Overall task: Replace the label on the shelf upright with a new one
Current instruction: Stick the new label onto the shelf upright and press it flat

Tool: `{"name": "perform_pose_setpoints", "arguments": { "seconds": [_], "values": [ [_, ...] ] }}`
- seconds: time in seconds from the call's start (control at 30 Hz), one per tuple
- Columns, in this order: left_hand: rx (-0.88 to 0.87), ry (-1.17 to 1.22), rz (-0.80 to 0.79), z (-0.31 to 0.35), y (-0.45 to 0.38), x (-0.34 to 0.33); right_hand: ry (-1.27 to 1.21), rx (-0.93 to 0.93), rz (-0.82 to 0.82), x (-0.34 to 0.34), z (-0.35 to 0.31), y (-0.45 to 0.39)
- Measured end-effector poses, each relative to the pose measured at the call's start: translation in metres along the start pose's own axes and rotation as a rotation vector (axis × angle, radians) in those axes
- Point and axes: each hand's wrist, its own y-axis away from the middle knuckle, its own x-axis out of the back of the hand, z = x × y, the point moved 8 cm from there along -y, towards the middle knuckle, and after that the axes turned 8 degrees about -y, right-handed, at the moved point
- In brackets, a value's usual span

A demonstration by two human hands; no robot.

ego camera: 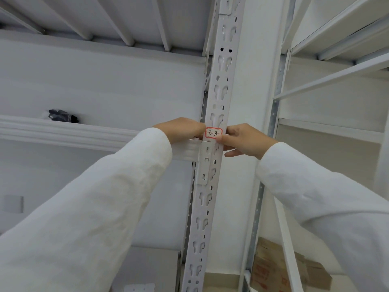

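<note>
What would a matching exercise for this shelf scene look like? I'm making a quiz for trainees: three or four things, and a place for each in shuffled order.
Things:
1. label
2. left hand
3. dark bundle
4. cardboard box

Places:
A. low at the right of the upright
B. on the shelf at the far left
C. stuck on the upright, marked 3-3
D. at the label's left edge

Pairs: 1-C, 2-D, 3-B, 4-A
</note>
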Motion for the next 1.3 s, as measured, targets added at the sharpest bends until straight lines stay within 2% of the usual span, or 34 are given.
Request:
{"name": "perform_pose_setpoints", "arguments": {
  "seconds": [0.1, 0.17, 0.3, 0.37, 0.67, 1.0, 1.1, 1.23, 1.3],
  "values": [
    [0.002, 0.010, -0.002, 0.000, 0.000, 0.000, -0.099, -0.062, -0.062, -0.001, 0.003, 0.003],
    [-0.007, 0.046, -0.025, -0.001, -0.001, -0.003, -0.075, -0.092, -0.045, 0.000, 0.002, 0.005],
    [-0.033, 0.089, 0.038, 0.002, -0.001, -0.005, 0.106, -0.038, 0.179, 0.004, -0.008, 0.001],
    [-0.046, 0.070, 0.075, 0.006, 0.001, -0.005, 0.131, -0.012, 0.234, 0.003, -0.007, -0.001],
    [-0.068, 0.036, 0.043, 0.005, 0.004, -0.003, 0.061, -0.069, 0.019, 0.005, 0.000, 0.000],
    [-0.109, 0.037, -0.047, 0.002, 0.004, -0.005, 0.089, -0.014, -0.036, 0.003, 0.001, 0.006],
    [-0.088, 0.032, -0.044, 0.002, 0.005, -0.004, 0.115, -0.020, 0.002, 0.001, -0.001, 0.006],
    [-0.060, 0.037, -0.041, 0.001, 0.005, -0.003, 0.117, 0.010, 0.168, 0.000, -0.004, 0.001],
    [-0.066, 0.043, -0.036, 0.002, 0.006, -0.004, 0.134, 0.003, 0.120, 0.000, -0.004, 0.001]
  ]
}}
